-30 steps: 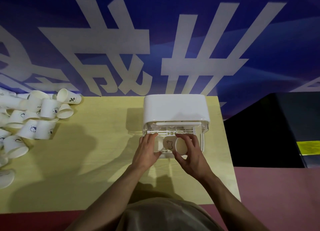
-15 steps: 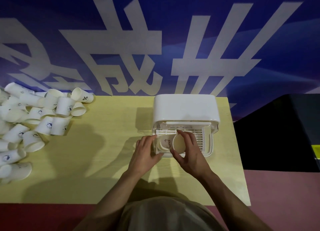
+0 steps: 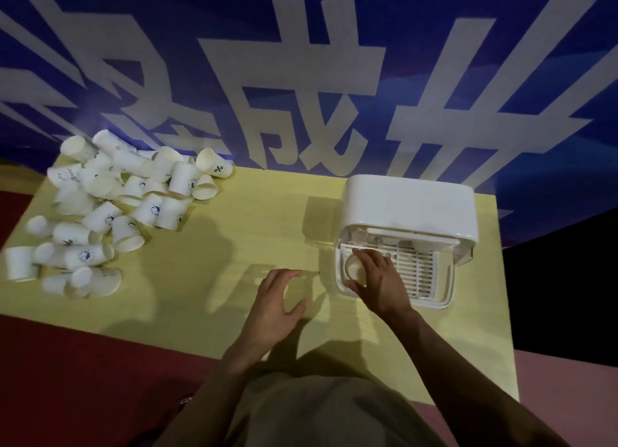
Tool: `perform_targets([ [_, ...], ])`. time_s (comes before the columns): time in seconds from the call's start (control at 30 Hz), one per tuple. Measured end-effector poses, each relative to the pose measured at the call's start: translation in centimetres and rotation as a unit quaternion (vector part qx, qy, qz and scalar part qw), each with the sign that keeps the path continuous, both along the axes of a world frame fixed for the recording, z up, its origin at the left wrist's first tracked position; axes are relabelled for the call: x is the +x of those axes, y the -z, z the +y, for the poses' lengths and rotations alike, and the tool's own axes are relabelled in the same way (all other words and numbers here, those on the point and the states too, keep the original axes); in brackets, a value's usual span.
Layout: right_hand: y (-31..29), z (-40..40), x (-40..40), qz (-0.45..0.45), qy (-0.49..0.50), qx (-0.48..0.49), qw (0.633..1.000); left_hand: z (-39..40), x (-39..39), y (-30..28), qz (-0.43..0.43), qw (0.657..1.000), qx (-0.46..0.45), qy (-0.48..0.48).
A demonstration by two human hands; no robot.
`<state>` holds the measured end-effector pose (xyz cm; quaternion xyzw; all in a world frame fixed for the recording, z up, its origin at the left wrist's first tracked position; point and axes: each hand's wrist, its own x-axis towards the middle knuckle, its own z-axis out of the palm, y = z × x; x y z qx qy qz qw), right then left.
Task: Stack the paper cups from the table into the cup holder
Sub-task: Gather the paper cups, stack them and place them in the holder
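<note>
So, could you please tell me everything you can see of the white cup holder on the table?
The white plastic cup holder is a rounded, boxy unit standing near the far right corner of the pale yellow table. Its solid hood covers the back; a slatted tray with a clear rim projects toward the person. Cup shapes show dimly under the hood. The right hand holds a white paper cup on the tray's left side. The left hand is apart from it.
</note>
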<state>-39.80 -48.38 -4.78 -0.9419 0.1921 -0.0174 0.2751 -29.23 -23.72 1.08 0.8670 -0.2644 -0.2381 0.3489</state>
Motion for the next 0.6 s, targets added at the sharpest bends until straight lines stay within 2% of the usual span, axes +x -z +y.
perform_targets([
  [0.17,0.2,0.3,0.1,-0.003,0.016,0.014,1.0,2.1,0.1,-0.1,0.012,1.0,0.002,-0.01],
  [0.3,-2.4,1.6,0.3,-0.05,0.005,-0.008,0.999,3.8,0.9,-0.1,0.021,0.999,0.0,-0.032],
  [0.43,-5.3,5.2,1.7,-0.079,-0.037,-0.01,0.996,6.0,2.3,-0.6,0.026,0.997,-0.014,-0.065],
  [0.6,-6.1,10.7,5.5,-0.073,-0.076,0.028,0.994,11.1,6.3,-0.6,0.024,0.995,-0.02,-0.096],
])
